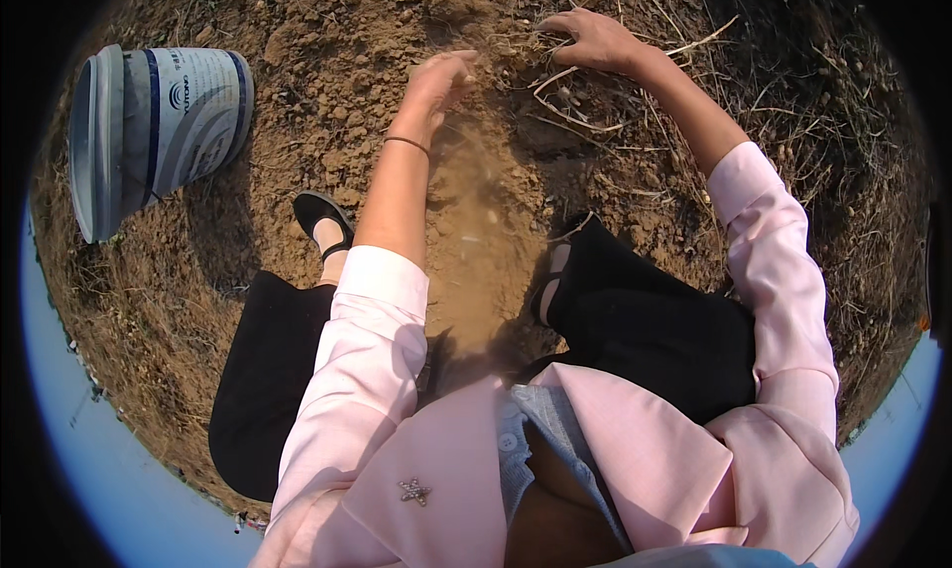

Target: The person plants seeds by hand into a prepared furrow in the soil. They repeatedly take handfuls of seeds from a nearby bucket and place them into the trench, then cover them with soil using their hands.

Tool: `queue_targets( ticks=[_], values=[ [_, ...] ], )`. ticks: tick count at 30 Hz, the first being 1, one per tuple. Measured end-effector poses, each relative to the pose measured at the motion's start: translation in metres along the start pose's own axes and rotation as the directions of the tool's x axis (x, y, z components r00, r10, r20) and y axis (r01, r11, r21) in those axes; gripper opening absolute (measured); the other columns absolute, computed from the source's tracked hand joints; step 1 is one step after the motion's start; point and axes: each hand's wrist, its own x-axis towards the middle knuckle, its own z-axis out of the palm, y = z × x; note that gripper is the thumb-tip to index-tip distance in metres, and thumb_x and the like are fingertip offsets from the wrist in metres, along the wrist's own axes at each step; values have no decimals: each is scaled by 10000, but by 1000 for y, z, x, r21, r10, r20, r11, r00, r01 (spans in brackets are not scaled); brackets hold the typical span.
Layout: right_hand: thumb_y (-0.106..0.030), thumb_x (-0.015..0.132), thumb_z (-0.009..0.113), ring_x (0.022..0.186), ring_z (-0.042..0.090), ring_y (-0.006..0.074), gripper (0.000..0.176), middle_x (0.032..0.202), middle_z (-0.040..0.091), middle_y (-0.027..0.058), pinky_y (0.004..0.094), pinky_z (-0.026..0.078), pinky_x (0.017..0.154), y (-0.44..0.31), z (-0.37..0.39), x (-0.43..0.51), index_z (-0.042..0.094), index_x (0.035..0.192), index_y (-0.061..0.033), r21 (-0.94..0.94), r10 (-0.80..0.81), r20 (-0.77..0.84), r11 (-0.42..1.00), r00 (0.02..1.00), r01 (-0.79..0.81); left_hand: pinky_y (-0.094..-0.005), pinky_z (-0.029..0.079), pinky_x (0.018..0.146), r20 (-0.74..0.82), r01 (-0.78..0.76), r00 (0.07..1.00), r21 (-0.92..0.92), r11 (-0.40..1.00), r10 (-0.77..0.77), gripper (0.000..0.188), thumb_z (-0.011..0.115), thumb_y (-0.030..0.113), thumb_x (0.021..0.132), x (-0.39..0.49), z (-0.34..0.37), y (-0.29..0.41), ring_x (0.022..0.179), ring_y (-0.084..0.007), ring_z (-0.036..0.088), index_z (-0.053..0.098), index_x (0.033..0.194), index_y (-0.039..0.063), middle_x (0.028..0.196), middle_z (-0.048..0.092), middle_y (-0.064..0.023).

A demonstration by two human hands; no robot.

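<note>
My left hand (440,81) is over loose brown soil (349,85), its fingers bent and partly hidden behind the back of the hand. Whether anything is in it cannot be made out. To its right, my right hand (599,42) reaches over a tangle of dry plant stalks (576,118), thumb and fingers apart. Some stalks pass under and beside that hand. Below my hands, a haze of dust (468,293) hangs over a bare strip of ground between my feet. A small pale blurred thing (470,239) shows within the dust.
A white plastic bucket (197,118) with blue bands and writing is at the left, its rim toward the picture's left edge. My black shoes (321,215) flank the dusty strip. Darker heaped dry plants (825,122), with small pale pods among them, cover the right side.
</note>
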Motion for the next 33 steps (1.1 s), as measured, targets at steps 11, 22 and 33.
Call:
queue_targets(
  ticks=[11, 22, 33],
  values=[
    [-357, 758, 613, 1227, 543, 348, 642, 1304, 581, 201, 436, 426, 1062, -1, -10, -10, 567, 1357, -133, 107, 12, 43, 994, 999, -16, -161, 444, 482, 60, -47, 995, -385, 922, 76, 482, 563, -13, 886, 17, 18, -24, 623, -60, 523, 562, 1354, 101, 973, 630, -11],
    [-361, 758, 604, 926, 681, 278, 632, 1036, 711, 181, 399, 518, 873, 12, 3, 1, 595, 1343, -122, 154, -36, -68, 987, 997, 46, -210, 479, 675, -104, -326, 920, 331, 885, 378, 338, 711, 118, 905, 52, 23, -45, 768, -66, 614, 631, 1213, 4, 999, 708, -40],
    [-332, 818, 566, 1091, 631, 294, 611, 1230, 655, 194, 405, 472, 980, 13, -6, 9, 553, 1381, -95, 230, 59, 107, 970, 993, -82, -398, 526, 762, -19, -217, 929, 779, 588, 369, 393, 792, 321, 805, -3, 63, -7, 861, -249, 682, 641, 994, 10, 886, 710, -116]
  ],
)
